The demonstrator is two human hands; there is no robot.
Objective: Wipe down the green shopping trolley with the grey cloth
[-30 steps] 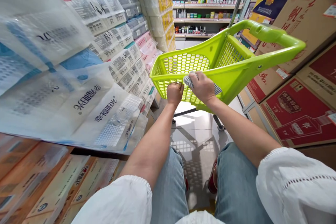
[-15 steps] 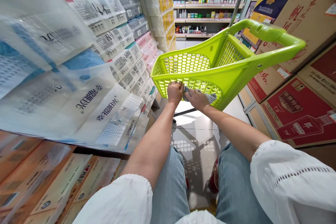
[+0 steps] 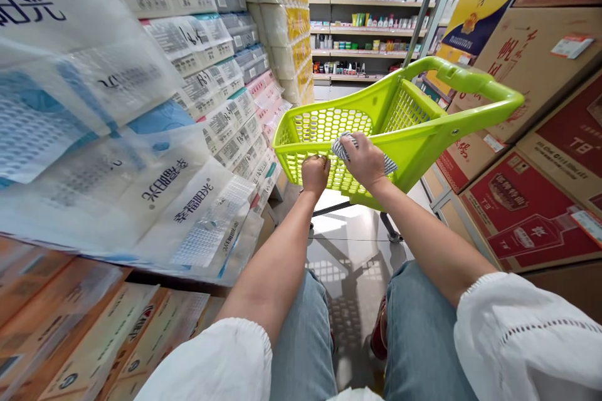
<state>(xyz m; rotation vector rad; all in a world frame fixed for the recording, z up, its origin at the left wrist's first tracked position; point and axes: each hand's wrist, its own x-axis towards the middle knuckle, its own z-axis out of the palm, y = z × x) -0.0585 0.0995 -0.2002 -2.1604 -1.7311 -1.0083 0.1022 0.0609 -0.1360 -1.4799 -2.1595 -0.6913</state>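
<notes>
A lime-green plastic shopping cart [image 3: 418, 138] stands in front of me, its handle off to the right. My left hand [image 3: 315, 174] is closed in a fist against the holed side wall of its basket, its fingers seemingly hooked on the lattice. In my right hand [image 3: 364, 160] is a striped grey-and-white cloth [image 3: 345, 145], bunched under the fingers and pressed near the top rim of the same side. One end of the cloth sticks out to the right of the hand.
Plastic-wrapped tissue packs [image 3: 216, 100] are stacked along the left, with orange packs [image 3: 94, 326] below. Cardboard cartons [image 3: 531, 200] line the right side. Shelves of small bottles and boxes [image 3: 371, 19] stand beyond the cart. A metal pole [image 3: 426, 9] rises behind it.
My right hand has moved up with the cloth, from the lattice to near the rim. My left hand stays on the side wall. The cart's handle appears slightly lower and farther left.
</notes>
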